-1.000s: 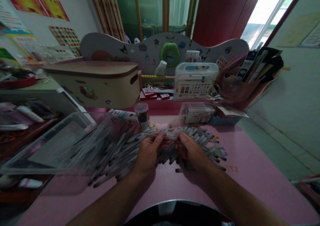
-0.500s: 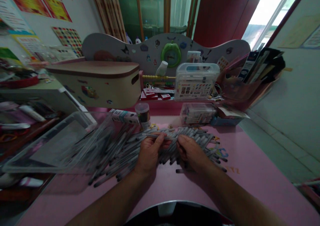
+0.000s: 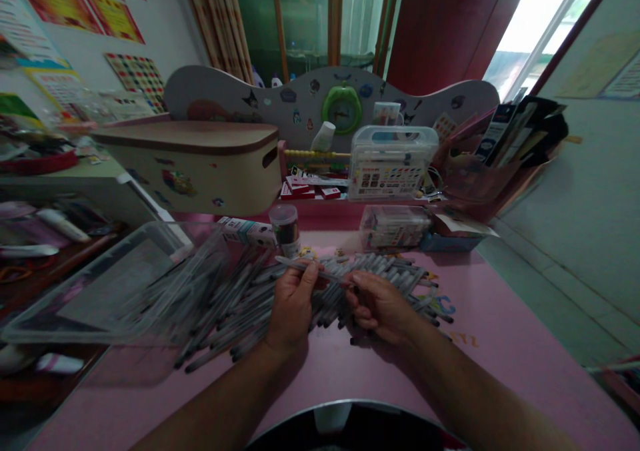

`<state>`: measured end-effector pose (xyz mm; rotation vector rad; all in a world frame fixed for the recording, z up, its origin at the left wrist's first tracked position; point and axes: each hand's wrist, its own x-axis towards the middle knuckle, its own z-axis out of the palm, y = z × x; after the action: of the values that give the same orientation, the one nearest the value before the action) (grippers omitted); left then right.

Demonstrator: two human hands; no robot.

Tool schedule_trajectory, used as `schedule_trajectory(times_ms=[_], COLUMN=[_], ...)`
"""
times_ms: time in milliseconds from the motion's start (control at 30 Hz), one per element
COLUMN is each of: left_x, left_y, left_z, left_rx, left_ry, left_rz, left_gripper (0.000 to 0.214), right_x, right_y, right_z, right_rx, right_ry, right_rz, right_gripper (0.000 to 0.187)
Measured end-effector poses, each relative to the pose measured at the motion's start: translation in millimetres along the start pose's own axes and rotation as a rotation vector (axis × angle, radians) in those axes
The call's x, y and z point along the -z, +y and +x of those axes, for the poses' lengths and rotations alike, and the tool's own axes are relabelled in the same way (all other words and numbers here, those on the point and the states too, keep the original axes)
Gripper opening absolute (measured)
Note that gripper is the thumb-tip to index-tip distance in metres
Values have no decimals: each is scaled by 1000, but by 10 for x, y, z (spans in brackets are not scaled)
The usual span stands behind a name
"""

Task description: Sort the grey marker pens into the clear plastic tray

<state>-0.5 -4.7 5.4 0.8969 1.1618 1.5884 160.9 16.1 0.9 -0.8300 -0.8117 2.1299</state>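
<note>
A big heap of grey marker pens [image 3: 240, 298] lies spread across the pink desk [image 3: 500, 371]. My left hand [image 3: 293, 308] is closed round one grey pen [image 3: 300, 265], pinching it with thumb and fingers just above the heap. My right hand [image 3: 380, 304] is closed on the same pen's right end, fingers curled, resting on the heap. The pen lies roughly level between the two hands, its left tip sticking out past my left thumb.
A clear plastic tray [image 3: 100, 291] sits at the left. Behind the heap stand a small dark jar [image 3: 285, 228], a small carton [image 3: 247, 231], a clear pen box [image 3: 395, 226] and a taller clear case [image 3: 393, 161]. A cream storage box [image 3: 195, 164] and a green clock [image 3: 341, 108] are farther back.
Both hands lifted the pen slightly and drew a little closer together. The pen's left end now pokes up past my left thumb. The heap has not shifted.
</note>
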Motion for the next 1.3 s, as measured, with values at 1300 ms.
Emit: schedule_trajectory(times_ms=[1300], left_x=[-213], left_y=[12], left_z=[-238], left_rx=[933], left_ry=[-190], left_rz=[-657], left_gripper=[21], right_x=[-106], right_y=[148], right_z=[-88], right_rx=[851], right_ry=[181], right_rz=[-913], right_gripper=[31])
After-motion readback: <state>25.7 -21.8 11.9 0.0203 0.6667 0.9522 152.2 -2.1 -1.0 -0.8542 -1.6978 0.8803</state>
